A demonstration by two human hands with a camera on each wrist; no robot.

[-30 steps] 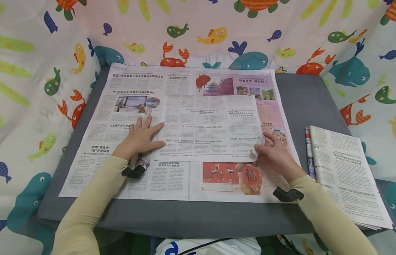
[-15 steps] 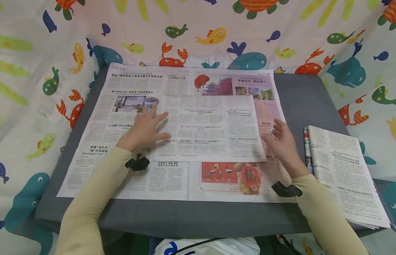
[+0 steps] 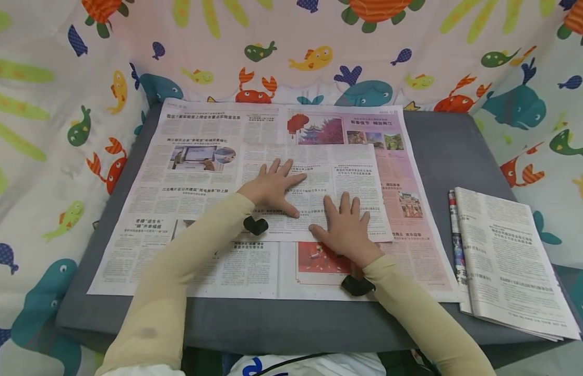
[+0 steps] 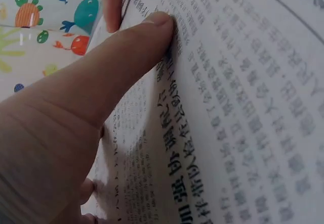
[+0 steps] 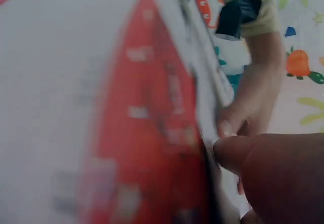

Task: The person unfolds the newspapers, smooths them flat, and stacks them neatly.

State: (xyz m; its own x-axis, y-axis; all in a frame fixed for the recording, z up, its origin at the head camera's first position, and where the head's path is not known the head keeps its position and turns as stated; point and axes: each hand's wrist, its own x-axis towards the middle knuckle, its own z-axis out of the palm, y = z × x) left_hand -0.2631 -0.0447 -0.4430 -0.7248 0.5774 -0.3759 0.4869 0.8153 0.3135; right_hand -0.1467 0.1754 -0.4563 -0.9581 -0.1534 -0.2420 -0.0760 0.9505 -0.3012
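Observation:
A smaller folded newspaper [image 3: 357, 183] lies flat on top of a large spread newspaper sheet [image 3: 131, 250]. My left hand [image 3: 274, 187] rests on the middle of the smaller newspaper, fingers spread. Lower and to the right, my right hand [image 3: 345, 230] is over its lower edge, also with fingers spread. In the left wrist view the left thumb [image 4: 136, 41] touches the printed page [image 4: 243, 107]. The right wrist view shows the right thumb [image 5: 238, 153] near the paper's edge, with the red picture [image 5: 152, 133] of the large sheet blurred beside it.
A stack of folded newspapers [image 3: 512, 261] lies at the right end of the grey table [image 3: 451, 151]. A curtain [image 3: 282, 21] printed with sea animals hangs behind and at both sides. The large sheet covers most of the tabletop.
My left hand has moved right from the smaller newspaper's left edge to its middle. My right hand let go of the lower right corner, lifted off, then moved left onto the lower edge.

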